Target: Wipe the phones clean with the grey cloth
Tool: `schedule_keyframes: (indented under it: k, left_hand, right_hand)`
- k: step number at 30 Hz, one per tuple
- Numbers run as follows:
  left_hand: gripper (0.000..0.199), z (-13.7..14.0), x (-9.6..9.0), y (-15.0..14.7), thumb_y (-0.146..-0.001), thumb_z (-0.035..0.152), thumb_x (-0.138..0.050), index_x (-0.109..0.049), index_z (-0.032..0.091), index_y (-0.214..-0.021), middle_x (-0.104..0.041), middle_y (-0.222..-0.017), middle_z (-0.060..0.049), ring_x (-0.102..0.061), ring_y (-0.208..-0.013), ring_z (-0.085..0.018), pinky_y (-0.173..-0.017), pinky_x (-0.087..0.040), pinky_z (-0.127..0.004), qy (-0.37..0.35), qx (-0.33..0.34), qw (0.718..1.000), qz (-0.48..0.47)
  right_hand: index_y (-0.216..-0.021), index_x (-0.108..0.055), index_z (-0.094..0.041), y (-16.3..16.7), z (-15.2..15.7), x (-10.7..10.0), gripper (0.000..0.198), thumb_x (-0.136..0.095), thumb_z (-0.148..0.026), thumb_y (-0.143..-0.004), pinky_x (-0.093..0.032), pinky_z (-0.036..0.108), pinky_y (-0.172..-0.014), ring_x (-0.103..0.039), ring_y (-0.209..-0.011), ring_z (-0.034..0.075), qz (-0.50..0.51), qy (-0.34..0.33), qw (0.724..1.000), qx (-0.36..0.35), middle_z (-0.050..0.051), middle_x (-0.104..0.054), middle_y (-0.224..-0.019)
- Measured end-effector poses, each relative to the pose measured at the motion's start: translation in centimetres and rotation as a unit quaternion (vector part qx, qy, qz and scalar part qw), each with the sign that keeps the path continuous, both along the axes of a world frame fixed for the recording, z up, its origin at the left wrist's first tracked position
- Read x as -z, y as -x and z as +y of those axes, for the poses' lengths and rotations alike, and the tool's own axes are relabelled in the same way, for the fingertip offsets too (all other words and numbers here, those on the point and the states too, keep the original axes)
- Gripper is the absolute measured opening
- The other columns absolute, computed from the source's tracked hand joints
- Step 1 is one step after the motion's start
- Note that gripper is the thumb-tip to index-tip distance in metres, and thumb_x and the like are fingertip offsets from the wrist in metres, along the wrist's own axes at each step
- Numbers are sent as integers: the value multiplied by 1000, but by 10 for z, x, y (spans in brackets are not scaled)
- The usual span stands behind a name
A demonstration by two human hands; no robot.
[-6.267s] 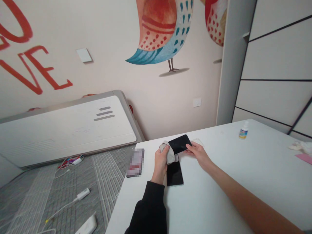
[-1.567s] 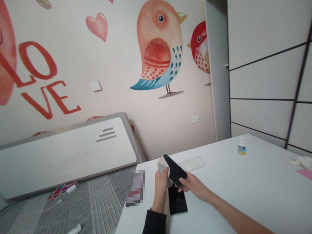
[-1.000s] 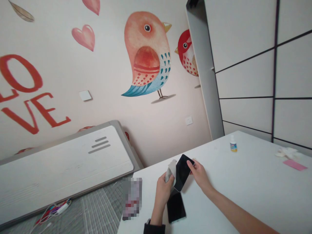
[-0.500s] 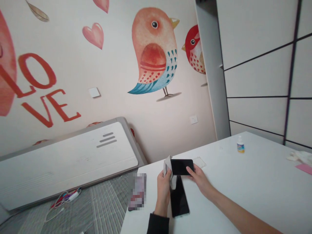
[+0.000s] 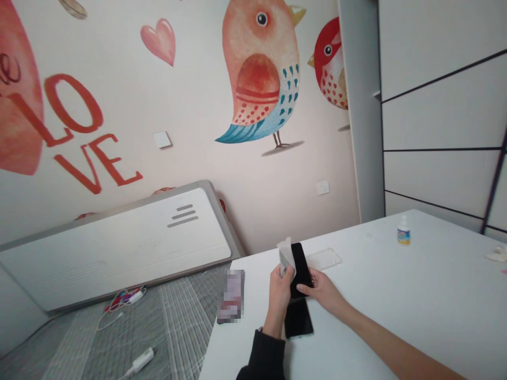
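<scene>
My right hand (image 5: 322, 290) grips a black smartphone (image 5: 301, 269) near its lower right corner, thumb on the front. The phone is held up over the table, long side roughly upright. In my left hand (image 5: 280, 285) is a pale grey cloth (image 5: 287, 256), bunched against the phone's left edge; the fingers behind it are partly hidden. Below the held phone, a second black smartphone (image 5: 299, 319) lies on the white table (image 5: 380, 311), its upper end covered from view. Just behind my right hand lies a clear phone case (image 5: 327, 257).
A small white bottle with a blue and yellow label (image 5: 403, 232) stands toward the back right. A pixelated flat item (image 5: 232, 295) lies at the table's left edge. Left of the table are a bed with striped grey bedding (image 5: 154, 322), cables and a white plug (image 5: 143, 360).
The held phone has turned from sideways to nearly upright. My left hand and the cloth stay at its left edge. The whole view has shifted slightly.
</scene>
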State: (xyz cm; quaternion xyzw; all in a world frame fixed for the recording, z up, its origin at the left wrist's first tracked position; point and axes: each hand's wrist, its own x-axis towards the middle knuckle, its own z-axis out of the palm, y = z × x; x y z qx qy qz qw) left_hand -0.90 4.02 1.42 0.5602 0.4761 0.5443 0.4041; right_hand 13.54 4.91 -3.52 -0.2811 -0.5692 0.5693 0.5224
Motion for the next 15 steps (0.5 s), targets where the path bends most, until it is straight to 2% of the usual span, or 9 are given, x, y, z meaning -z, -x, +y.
schedule_keyframes:
  k: [4,7,10,15]
  left_hand:
    - [29,-2,-1,-1,-96,42,-66,-67,14,-101,-69,-99,-3,-68,-92,-20,-87,-57,-40,-6,9,999,47]
    - [27,-2,-1,-1,-95,40,-67,-67,14,-101,-69,-99,-3,-67,-91,-19,-86,-57,-39,-1,8,997,71]
    - [26,0,-2,1,-94,39,-68,-67,14,-99,-68,-96,-2,-67,-89,-18,-83,-58,-38,5,-13,997,81]
    - [24,1,-8,10,-93,35,-71,-66,15,-105,-69,-102,-4,-67,-93,-19,-88,-56,-40,-13,-60,997,53]
  right_hand:
    - [-120,-63,-16,1,0,1,63,-83,-54,-75,-51,46,-101,-66,-112,32,-21,-12,999,20,14,-72,-118]
    - [-116,-65,-15,1,-1,3,59,-83,-52,-74,-53,46,-92,-68,-101,32,-59,-13,998,31,13,-74,-109]
    - [-114,-67,-14,-1,-4,1,54,-81,-52,-77,-55,43,-84,-68,-93,31,-92,-18,995,25,11,-74,-103]
    - [-117,-68,-15,-5,-11,-9,52,-77,-52,-82,-56,41,-83,-68,-94,30,-119,-47,992,-5,9,-74,-102]
